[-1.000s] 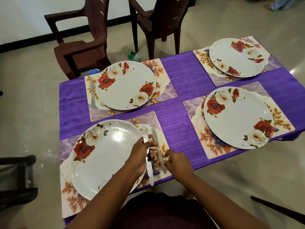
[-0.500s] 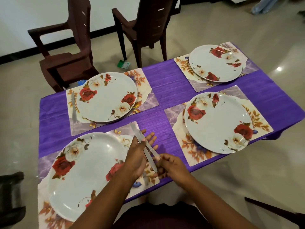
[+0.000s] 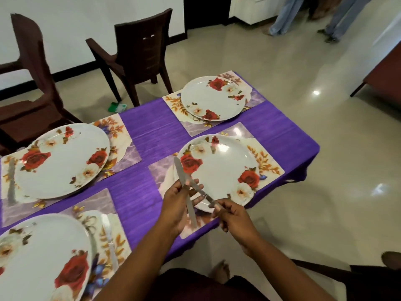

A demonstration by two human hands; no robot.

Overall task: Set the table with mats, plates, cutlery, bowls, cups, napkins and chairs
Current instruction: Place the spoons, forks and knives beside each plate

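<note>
Your left hand (image 3: 175, 205) holds one table knife (image 3: 184, 187), a plain silver piece with its blade pointing away from you, fingers curled round its middle. Your right hand (image 3: 233, 222) pinches the handle of a second knife (image 3: 200, 192), which crosses the first. Both knives hang above the near edge of the right-hand plate (image 3: 223, 168), white with red roses, which lies on a floral mat (image 3: 269, 164). Three more plates of the same pattern sit on mats across the purple table (image 3: 152, 131). A knife (image 3: 109, 240) lies on the near-left mat (image 3: 112, 244), another (image 3: 10, 181) on the far-left mat (image 3: 121, 135). Two brown chairs (image 3: 141, 57) stand beyond the table.
</note>
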